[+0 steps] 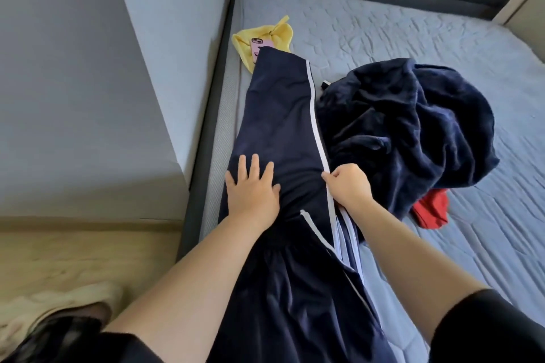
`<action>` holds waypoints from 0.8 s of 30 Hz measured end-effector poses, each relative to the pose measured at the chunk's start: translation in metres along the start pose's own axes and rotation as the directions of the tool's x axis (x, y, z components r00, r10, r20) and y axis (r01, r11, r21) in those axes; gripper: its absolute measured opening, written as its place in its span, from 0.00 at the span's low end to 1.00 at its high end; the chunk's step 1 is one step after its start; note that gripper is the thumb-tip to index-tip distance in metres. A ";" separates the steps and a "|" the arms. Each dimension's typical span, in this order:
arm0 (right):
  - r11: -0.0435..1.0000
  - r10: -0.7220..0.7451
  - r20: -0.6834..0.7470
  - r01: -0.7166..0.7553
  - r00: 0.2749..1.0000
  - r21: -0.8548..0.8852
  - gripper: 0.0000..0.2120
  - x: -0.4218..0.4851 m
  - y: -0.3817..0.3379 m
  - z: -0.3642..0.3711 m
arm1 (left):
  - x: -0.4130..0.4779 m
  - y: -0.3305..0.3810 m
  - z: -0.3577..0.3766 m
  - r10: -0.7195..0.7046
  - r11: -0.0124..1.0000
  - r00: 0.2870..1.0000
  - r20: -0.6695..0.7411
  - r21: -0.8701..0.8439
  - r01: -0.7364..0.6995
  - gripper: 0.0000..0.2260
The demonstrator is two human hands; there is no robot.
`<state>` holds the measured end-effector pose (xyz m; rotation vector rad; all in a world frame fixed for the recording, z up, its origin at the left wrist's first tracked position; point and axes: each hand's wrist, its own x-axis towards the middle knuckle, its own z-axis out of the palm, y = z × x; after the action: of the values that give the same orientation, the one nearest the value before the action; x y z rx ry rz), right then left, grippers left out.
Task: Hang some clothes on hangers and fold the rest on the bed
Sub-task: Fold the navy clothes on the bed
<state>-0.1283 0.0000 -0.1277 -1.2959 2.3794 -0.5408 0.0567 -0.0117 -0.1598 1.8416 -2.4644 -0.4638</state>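
Your left hand (250,186) lies flat, fingers spread, on the navy track pants (280,132) at centre frame. Your right hand (349,184) pinches their white-striped edge. The pants run lengthwise along the bed (413,26); a dark blue heap (413,127) sits right, a yellow garment (265,35) above.

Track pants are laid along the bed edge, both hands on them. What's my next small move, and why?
Probably tug the white-striped seam straight with the right hand, which pinches it, while the left hand presses flat on the navy track pants. The fabric looks bunched by the waistband, so evening the legs should come before any fold.
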 end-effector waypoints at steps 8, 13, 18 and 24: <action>0.994 0.083 0.366 -0.106 0.927 0.041 0.13 -0.048 0.011 -0.010 | -0.073 -0.001 0.007 0.067 0.996 0.997 -0.039 0.057 -0.064 0.25; 0.983 0.057 -0.043 -0.048 0.997 0.175 0.25 -0.079 0.036 -0.003 | -0.122 -0.010 0.025 0.022 1.000 0.998 -0.065 -0.015 -0.023 0.29; 0.996 0.030 0.070 -0.036 0.997 0.080 0.14 -0.110 0.068 -0.001 | -0.147 -0.020 0.019 -0.049 0.993 0.998 0.041 -0.106 0.053 0.32; 0.893 -0.381 -0.360 0.440 0.852 0.095 0.12 -0.161 0.066 -0.004 | -0.163 -0.004 -0.001 0.218 0.975 0.963 -0.159 0.084 -0.206 0.21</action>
<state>-0.0951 0.1705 -0.1346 -1.7610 2.2309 -1.1544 0.1092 0.1407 -0.1353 1.5404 -2.5497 -0.2091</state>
